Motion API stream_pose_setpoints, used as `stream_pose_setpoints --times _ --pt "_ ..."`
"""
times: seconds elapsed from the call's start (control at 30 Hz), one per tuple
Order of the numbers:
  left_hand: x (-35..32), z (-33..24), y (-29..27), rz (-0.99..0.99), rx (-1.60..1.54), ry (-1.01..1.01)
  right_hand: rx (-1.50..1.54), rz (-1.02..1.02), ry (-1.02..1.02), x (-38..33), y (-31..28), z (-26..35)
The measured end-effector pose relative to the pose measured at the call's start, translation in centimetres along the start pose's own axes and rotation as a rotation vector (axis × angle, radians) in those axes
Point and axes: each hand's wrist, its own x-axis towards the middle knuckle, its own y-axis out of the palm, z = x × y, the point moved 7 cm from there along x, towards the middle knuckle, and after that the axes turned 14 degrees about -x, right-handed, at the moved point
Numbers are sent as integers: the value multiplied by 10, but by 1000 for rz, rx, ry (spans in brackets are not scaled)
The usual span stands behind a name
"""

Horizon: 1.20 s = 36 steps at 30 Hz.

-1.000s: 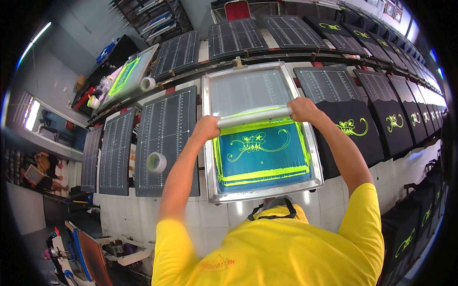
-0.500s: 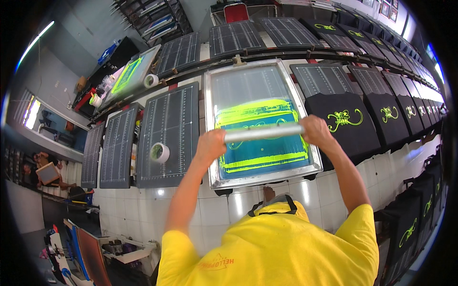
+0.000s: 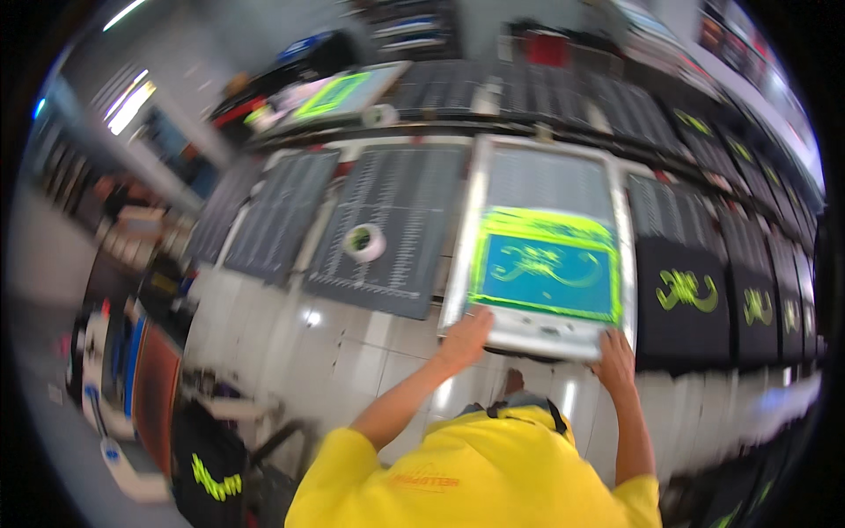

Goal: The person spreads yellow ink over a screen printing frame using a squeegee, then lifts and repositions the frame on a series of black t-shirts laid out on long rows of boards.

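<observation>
A silk-screen frame [image 3: 621, 220] with metal rails lies on a print board in front of me. Its mesh carries a blue stencil [image 3: 541, 286] with a scroll-shaped design. Bright yellow-green ink [image 3: 546, 223] lies in a broad band at its far side and thinly along the edges. My left hand [image 3: 468, 340] is closed at the near left corner of the frame; my right hand [image 3: 614, 361] is closed at the near right corner. Between them a pale bar, seemingly the squeegee [image 3: 547, 326], lies along the near end. Motion blur softens the fingers' exact grip.
Dark ruled boards [image 3: 387, 220] stand in rows left and behind, one bearing a roll of tape [image 3: 364, 243]. On the right, black shirts [image 3: 682, 299] with yellow-green prints cover more boards. Another inked screen [image 3: 334, 95] lies at the far left. Shelving [image 3: 414, 35] stands behind.
The squeegee has come toward me, from across the blue stencil to the screen's near end. Both hands have moved to the near corners. The head view has shifted left.
</observation>
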Motion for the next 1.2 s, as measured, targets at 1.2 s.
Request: stream_pose_setpoints --times 1.2 --pt "-18 37 1 -591 -423 -601 571 -213 649 -2 53 -176"
